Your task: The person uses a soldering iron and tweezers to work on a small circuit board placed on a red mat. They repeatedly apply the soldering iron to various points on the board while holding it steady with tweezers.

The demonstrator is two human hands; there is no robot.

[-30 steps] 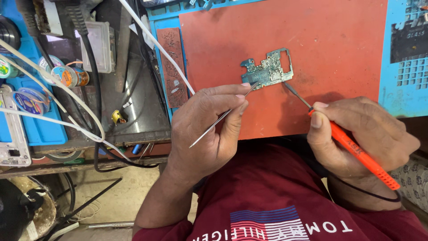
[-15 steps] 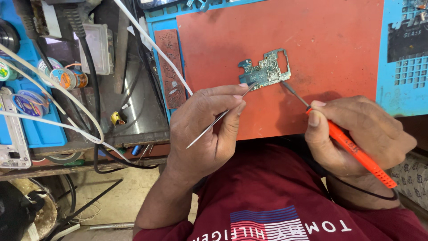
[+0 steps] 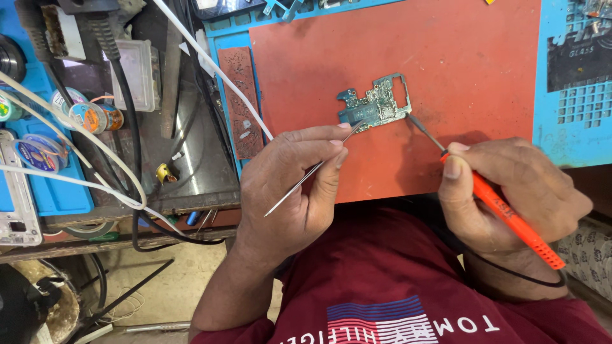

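Small green circuit board (image 3: pixel 376 103) lies flat on the red work mat (image 3: pixel 459 57) on the tabletop, near the mat's middle, just ahead of both hands

Left hand (image 3: pixel 290 191): grip pinched on thin metal tweezers (image 3: pixel 310 172), thumb and forefinger closed around the shaft; tips reach the board's lower left edge and look to be touching it

Right hand (image 3: pixel 510 194): grip closed around an orange-handled soldering iron (image 3: pixel 503 213), held like a pen; its dark tip (image 3: pixel 421 127) sits at the board's lower right corner, touching or just beside it, cannot tell which

Board judged light, thin and stiff, but fragile: dense small parts on the face, irregular outline with an open rectangular frame at its right end. Best held by the bare edges, not the populated face; likely to slide on the mat if pushed sideways

Left of the mat: white cable (image 3: pixel 210 67), solder spools (image 3: pixel 95 118), clear plastic box (image 3: pixel 139 73)
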